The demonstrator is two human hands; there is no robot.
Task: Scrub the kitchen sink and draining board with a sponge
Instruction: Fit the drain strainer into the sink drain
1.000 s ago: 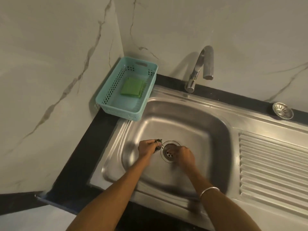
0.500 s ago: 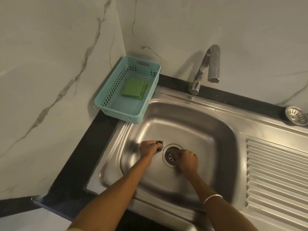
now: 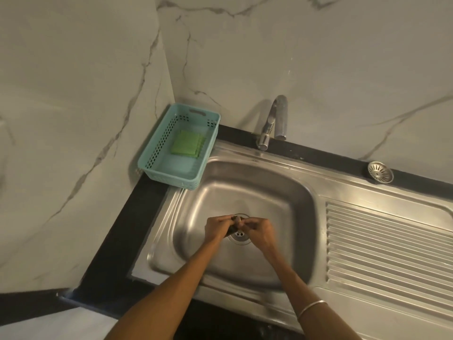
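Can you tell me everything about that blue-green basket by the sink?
The basket is a small rectangular tray of turquoise plastic, with rows of holes in its walls and a handle slot in the far end. It sits upright in the wall corner, on the black counter, its near corner overhanging the sink rim. Inside lie flat green scrub pads. No hand touches it.

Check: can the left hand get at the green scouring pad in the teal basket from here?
Probably yes. The green scouring pad lies uncovered in the open-topped teal plastic basket, but the left hand already grips a small dark object.
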